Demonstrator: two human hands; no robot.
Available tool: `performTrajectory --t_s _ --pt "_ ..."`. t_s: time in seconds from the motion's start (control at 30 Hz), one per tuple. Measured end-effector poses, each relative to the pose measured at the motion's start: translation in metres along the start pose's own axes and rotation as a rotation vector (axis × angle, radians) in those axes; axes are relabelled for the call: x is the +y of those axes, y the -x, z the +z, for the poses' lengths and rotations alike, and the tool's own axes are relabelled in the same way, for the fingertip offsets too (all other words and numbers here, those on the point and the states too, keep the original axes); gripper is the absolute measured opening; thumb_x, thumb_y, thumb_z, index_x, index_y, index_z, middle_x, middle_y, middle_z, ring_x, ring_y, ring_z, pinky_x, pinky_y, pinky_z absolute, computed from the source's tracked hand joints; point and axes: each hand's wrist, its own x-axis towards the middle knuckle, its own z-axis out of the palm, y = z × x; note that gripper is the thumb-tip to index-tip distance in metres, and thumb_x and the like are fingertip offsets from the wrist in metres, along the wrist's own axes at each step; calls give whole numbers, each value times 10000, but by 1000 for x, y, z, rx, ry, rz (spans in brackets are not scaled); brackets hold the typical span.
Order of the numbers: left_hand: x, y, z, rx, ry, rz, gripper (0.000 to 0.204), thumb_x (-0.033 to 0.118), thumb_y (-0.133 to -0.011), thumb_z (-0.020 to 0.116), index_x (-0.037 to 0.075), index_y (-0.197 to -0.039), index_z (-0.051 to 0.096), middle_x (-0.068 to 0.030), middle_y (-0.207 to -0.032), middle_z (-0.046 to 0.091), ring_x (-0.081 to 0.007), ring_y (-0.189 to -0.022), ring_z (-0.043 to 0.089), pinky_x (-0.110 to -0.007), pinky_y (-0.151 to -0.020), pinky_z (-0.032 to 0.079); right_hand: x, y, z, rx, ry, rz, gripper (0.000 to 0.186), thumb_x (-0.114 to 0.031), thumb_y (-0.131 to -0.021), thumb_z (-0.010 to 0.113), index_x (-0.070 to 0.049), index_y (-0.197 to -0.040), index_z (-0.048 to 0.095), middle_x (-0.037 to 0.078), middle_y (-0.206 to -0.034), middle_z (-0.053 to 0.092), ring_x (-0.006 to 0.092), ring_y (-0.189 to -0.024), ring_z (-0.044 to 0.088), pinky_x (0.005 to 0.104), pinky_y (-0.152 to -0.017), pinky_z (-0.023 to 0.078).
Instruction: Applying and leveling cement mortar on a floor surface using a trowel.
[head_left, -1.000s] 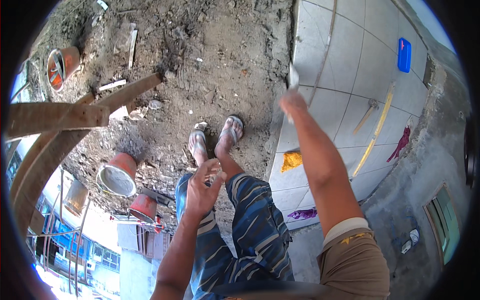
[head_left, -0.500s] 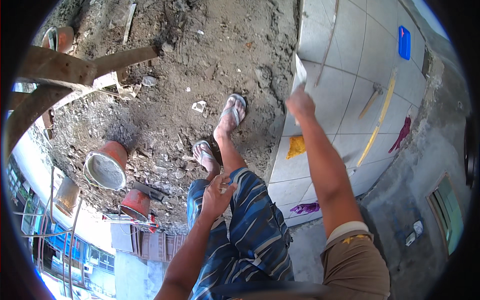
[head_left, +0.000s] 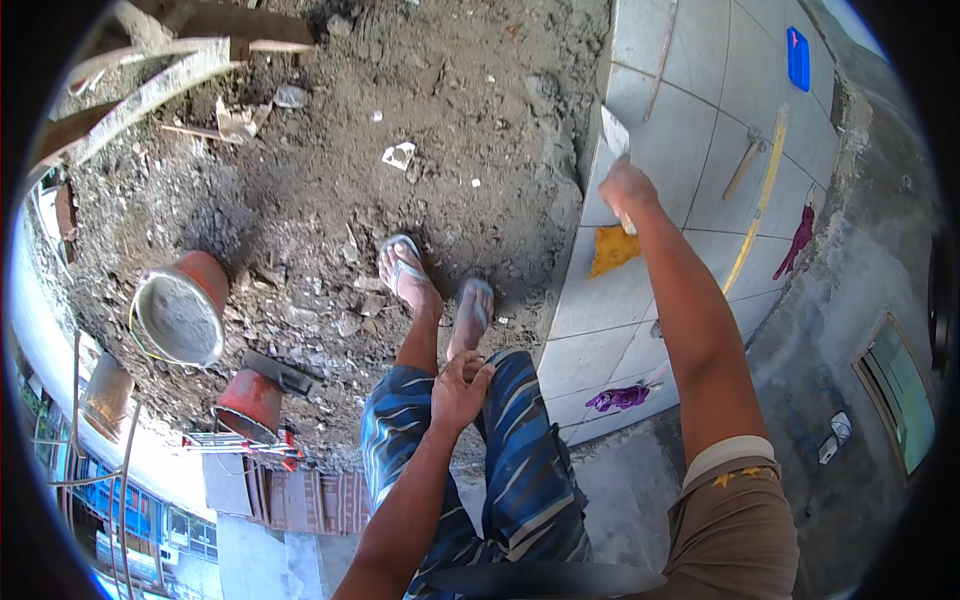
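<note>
Daylight is glaring white at lower left; fisheye distortion is curving the tiles; black is filling the corners.

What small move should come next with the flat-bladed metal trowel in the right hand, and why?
Probably steady the feet, in their grey thong sandals, before moving the trowel: the right hand grips it over the pale grey tiled floor, while the soil underfoot is brown, rough and strewn with debris.

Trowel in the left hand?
No, the right hand grips the trowel, while the left hand is in front of the striped shorts, with no tool visible in it.
</note>
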Motion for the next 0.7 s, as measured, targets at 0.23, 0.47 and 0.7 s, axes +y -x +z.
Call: performTrajectory --t_s 0.23,0.47,0.7 --pt "-37 1 27 47 129 81 396 219 -933 699 -17 -1239 615 -130 -1016 751 -191 -912 732 -321 -819 566 -49 102 204 202 -232 107 395 -213 -914 543 15 -1216 655 217 -1242 673 378 -1093 683 473 -908 556" --pt "-74 13 64 38 138 139 389 226 -918 720 -41 -1190 644 -167 -1030 726 -219 -889 726 -339 -803 582 -48 92 191 75 -363 142 464 -220 -930 561 22 -1323 505 239 -1146 693 390 -1056 698 491 -899 557" --pt "-126 35 85 91 21 192 433 219 -924 726 -44 -1249 610 -188 -1064 715 -226 -958 720 -349 -850 573 -52 180 400 -72 -325 78 460 -235 -941 560 4 -1331 513 241 -1178 696 390 -1085 694 505 -921 542"
